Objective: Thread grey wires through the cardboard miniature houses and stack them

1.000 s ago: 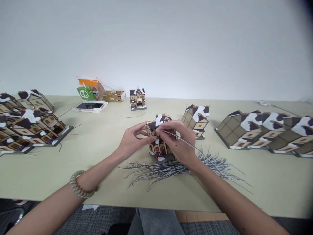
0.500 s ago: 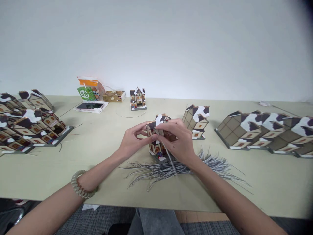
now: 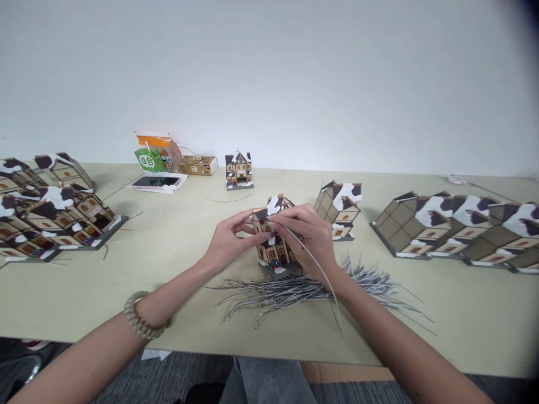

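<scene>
A small paper model house with a snowy brown roof stands on the beige table in front of me. My left hand pinches its left upper edge. My right hand rests against the house's right side and holds a thin grey wire whose upper end meets the roof and whose free end curves down toward the table's near edge. A loose heap of grey wires lies just below both hands.
Finished houses lie in a cluster at the left and in a row at the right. One house stands right behind my hands, another farther back. A snack bag, small box and phone sit at back left.
The wire in my right hand has swung from pointing right, down toward the table's near edge. Both hands have stayed on the house.
</scene>
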Action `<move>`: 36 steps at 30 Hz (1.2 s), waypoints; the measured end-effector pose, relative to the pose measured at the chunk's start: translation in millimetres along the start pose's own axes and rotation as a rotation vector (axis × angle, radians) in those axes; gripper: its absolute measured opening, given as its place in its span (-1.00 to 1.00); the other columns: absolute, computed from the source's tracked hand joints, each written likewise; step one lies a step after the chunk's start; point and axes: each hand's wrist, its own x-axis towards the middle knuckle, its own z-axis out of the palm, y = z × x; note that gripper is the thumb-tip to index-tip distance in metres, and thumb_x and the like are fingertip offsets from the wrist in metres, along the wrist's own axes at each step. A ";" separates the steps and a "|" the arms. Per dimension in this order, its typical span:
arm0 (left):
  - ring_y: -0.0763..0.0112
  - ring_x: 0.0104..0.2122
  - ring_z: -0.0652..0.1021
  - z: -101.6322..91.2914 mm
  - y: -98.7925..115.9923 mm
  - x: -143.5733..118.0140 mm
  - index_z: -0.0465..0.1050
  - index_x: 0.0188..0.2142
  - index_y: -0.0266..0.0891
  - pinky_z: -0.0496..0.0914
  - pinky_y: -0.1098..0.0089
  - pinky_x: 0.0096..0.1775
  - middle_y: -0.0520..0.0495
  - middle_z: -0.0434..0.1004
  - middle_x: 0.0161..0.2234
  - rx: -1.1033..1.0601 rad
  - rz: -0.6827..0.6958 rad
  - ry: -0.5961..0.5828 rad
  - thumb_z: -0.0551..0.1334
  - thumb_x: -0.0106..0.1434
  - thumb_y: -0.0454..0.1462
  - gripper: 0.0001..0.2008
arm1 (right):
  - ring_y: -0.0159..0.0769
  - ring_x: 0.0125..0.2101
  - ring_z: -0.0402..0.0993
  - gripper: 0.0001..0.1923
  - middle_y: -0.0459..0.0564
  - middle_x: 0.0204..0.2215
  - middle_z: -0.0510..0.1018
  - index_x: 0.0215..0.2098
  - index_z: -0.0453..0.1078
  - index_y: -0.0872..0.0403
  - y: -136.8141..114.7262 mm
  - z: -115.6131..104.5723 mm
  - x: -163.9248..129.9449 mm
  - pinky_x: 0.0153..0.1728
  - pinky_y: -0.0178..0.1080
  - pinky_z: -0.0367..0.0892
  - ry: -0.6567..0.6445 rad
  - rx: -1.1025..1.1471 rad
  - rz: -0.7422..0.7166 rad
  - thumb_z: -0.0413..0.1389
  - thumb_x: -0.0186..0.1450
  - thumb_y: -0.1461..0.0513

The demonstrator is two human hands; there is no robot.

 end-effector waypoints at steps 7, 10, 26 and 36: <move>0.40 -0.36 0.54 -0.5 -1.5 0.0 0.46 -0.03 -0.23 0.48 0.38 -0.30 -0.11 0.58 -0.19 0.020 0.021 -0.003 0.38 0.01 -0.14 -0.49 | -0.33 -0.39 0.45 -0.84 -0.10 -0.43 0.60 -0.30 0.51 -0.05 -0.9 0.5 0.4 -0.35 -0.23 0.39 0.044 -0.022 -0.009 0.11 0.26 0.31; 0.39 -0.35 0.54 -0.8 -1.9 0.0 0.46 -0.03 -0.23 0.48 0.37 -0.30 -0.11 0.57 -0.19 0.032 0.023 -0.008 0.38 0.02 -0.15 -0.49 | -0.33 -0.40 0.46 -0.86 -0.08 -0.44 0.60 -0.31 0.51 -0.02 -0.7 0.3 0.0 -0.35 -0.23 0.40 0.052 -0.022 -0.012 0.12 0.26 0.31; 0.38 -0.32 0.55 -1.8 -3.5 -0.4 0.46 -0.03 -0.21 0.48 0.38 -0.29 -0.12 0.58 -0.19 0.027 0.033 -0.012 0.39 0.00 -0.14 -0.48 | -0.31 -0.40 0.46 -0.88 -0.09 -0.46 0.60 -0.34 0.51 -0.03 -1.1 0.1 -1.5 -0.35 -0.21 0.40 0.040 -0.008 -0.017 0.14 0.24 0.30; 0.40 -0.35 0.53 -3.1 -6.5 -0.2 0.47 -0.04 -0.20 0.46 0.36 -0.27 -0.09 0.58 -0.23 0.011 0.033 -0.015 0.39 0.01 -0.15 -0.51 | -0.31 -0.39 0.37 -0.88 -0.06 -0.48 0.50 -0.36 0.48 -0.01 -0.2 0.8 -2.4 -0.33 -0.19 0.32 0.045 -0.092 -0.085 0.14 0.23 0.34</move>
